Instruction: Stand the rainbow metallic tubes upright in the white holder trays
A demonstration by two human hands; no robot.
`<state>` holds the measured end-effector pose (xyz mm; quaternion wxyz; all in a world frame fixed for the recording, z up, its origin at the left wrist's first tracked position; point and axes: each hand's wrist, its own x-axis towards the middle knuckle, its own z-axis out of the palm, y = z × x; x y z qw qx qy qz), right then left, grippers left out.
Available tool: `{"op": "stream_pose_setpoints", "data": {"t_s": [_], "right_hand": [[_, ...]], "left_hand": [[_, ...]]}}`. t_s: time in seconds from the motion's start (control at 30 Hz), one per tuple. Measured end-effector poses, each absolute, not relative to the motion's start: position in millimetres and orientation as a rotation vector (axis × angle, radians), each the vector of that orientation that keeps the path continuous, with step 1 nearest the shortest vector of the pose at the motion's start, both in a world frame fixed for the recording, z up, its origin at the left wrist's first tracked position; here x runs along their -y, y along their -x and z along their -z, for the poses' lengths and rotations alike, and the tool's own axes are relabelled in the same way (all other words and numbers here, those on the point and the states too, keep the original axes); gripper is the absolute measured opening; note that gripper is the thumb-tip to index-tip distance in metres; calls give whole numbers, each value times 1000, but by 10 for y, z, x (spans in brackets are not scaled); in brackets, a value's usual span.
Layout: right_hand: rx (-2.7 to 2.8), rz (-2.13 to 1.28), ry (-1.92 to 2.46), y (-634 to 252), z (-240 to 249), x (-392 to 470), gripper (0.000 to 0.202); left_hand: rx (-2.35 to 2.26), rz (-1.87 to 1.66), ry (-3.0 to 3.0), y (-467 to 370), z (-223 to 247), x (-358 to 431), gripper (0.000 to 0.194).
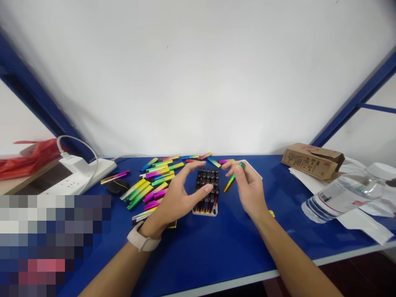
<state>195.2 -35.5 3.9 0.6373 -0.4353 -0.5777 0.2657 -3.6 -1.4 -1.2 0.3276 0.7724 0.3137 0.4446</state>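
A pale rack (213,213) holds several dark, slim pieces standing upright in rows, with round black tops (208,176). My left hand (182,196) is open at the rack's left side, its thumb reaching over the black tops and its fingers curved behind; whether the thumb touches them I cannot tell. To the right of the rack, my right hand (249,185) pinches a slim, shiny green-and-yellow stick (231,182) between thumb and fingers. The stick slants down to the left, and its upper end is partly covered by the fingers.
Several shiny coloured sticks (140,194) lie scattered left of the rack and behind it. A black mouse-like object (117,186) and a white power strip (105,167) are further left. On the right are a cardboard box (309,161), papers and a lying water bottle (340,196).
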Motion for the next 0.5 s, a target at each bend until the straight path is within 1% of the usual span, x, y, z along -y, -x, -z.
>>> {"op": "stream_pose_setpoints", "data": {"t_s": [0.07,0.13,0.2,0.3,0.5], "right_hand": [[1235,-687,956,-1948,-7,326,31],[1167,-788,907,-1944,13,303,28],[1120,-859,885,-1941,19,288,28],[1086,-930,886,-1948,15,271,33],[995,-1056,848,-1990,17,202,40]], "left_hand": [[-863,-1057,-2070,66,61,-13,74],[-869,-945,-2101,96,118,-39,103],[-846,-861,-2108,117,168,-59,121],[-784,-806,-2091,129,212,-79,130],[-827,-783,-2094,123,253,-131,127]]}}
